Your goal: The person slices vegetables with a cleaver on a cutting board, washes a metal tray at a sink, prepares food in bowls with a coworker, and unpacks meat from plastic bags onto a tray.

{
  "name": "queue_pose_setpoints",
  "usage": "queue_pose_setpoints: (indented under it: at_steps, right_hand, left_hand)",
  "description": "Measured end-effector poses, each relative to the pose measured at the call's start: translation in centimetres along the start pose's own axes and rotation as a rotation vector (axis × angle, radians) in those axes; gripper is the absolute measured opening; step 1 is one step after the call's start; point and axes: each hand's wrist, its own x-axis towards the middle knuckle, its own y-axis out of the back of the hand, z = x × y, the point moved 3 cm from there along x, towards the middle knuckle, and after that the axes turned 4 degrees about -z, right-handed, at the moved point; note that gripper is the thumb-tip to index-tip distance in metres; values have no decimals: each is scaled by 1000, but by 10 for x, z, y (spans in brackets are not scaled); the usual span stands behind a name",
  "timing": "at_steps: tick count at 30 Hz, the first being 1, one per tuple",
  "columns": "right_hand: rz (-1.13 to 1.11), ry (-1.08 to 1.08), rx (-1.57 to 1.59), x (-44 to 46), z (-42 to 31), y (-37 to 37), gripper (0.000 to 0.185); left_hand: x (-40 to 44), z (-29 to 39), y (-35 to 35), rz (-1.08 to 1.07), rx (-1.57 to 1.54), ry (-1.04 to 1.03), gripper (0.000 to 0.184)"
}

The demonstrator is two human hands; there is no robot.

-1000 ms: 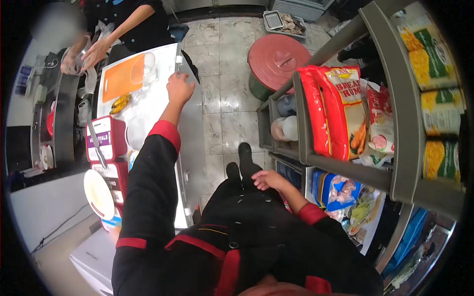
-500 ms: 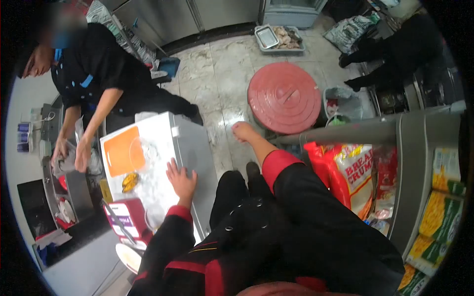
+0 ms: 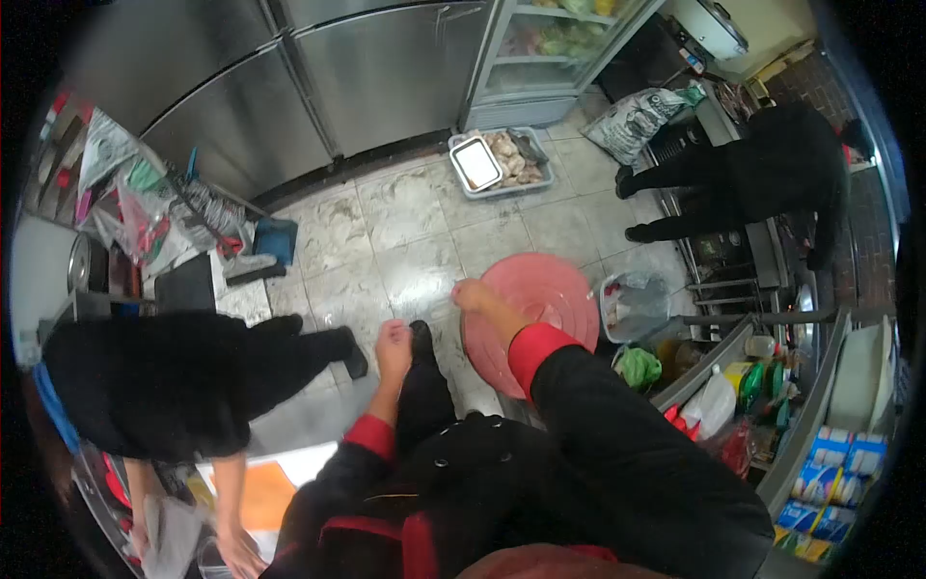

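My left hand (image 3: 394,347) hangs in front of my body above the tiled floor (image 3: 410,261), its fingers curled in and no object visible in it. Further right, my right hand (image 3: 473,295) is closed in a loose fist, with nothing seen in it. Beneath and beside that hand is a big round red lid (image 3: 545,299), which in the picture lies just behind my wrist; I cannot make out any contact. Both of my sleeves are black with red cuffs.
At left, a co-worker in black (image 3: 154,381) bends over a counter with an orange cutting board (image 3: 265,497) and a clear plastic bag (image 3: 174,531). Ahead stands a tub of raw meat (image 3: 516,159) before steel refrigerators (image 3: 395,87). A lined bin (image 3: 637,304) and stocked shelves (image 3: 834,473) are right; another person (image 3: 762,179) stands beyond.
My view has moved forward past the counter and tilted up. My left hand has left the white countertop, its spread fingers now curled. The co-worker now leans over the counter.
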Motion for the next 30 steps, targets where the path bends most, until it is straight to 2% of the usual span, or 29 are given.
queue_pose_setpoints:
  at_steps: [1, 3, 4, 5, 6, 8, 9, 10, 13, 15, 17, 19, 20, 23, 25, 26, 27, 28, 30]
  right_hand:
    - [-29, -22, -29, 10, -4, 10, 25]
    - [82, -15, 543, 16, -12, 49, 25]
    - [96, -34, 561, 27, -5, 60, 25]
    - [91, -69, 632, 35, 5, 64, 27]
    - [83, -102, 703, 40, 13, 65, 29]
    - [104, 254, -38, 67, 65, 35, 25]
    - [36, -14, 222, 61, 89, 49, 28]
    - [-41, -288, 486, 43, 110, 58, 36]
    - [-102, -440, 395, -22, 186, 27, 33]
    - [25, -544, 469, -79, 197, 28, 34]
    - [188, -634, 512, -115, 206, 51, 34]
    - [154, -692, 713, -154, 193, 65, 33]
    - [149, -710, 768, -172, 191, 47, 32]
    - [111, -692, 966, -212, 193, -71, 30]
    - [136, -675, 1139, -218, 183, -130, 30]
    - [212, -866, 1427, -219, 162, -117, 30]
    - [221, -861, 1451, -209, 158, -132, 30]
    - [198, -784, 1174, -196, 156, -152, 29]
    - [175, -705, 918, -185, 149, -158, 29]
  left_hand:
    - [44, -13, 6, 30, -3, 124, 23]
    - [112, -21, 27, -52, 109, 14, 21]
    - [149, -46, 39, -98, 91, 41, 23]
    - [176, -40, 47, -145, 78, 70, 24]
    - [197, -39, 58, -125, -51, 231, 23]
    - [250, -59, 70, -93, -121, 285, 22]
    - [276, -69, 74, -52, -203, 360, 21]
    - [297, -62, 76, -75, -53, 338, 20]
    - [384, -75, 70, -404, 389, -103, 29]
    - [427, -11, 72, -575, 401, -6, 35]
    - [471, 61, 72, -576, 435, -74, 35]
    - [522, 127, 66, -545, 425, -238, 32]
    - [540, 168, 58, -535, 434, -278, 32]
    - [553, 326, 32, -501, 407, -427, 30]
    - [565, 406, 8, -546, 476, -551, 31]
    - [558, 451, -3, -571, 482, -634, 31]
    - [550, 493, -14, -602, 490, -713, 31]
    - [556, 528, -26, -633, 469, -736, 32]
    - [543, 603, -47, -626, 434, -810, 35]
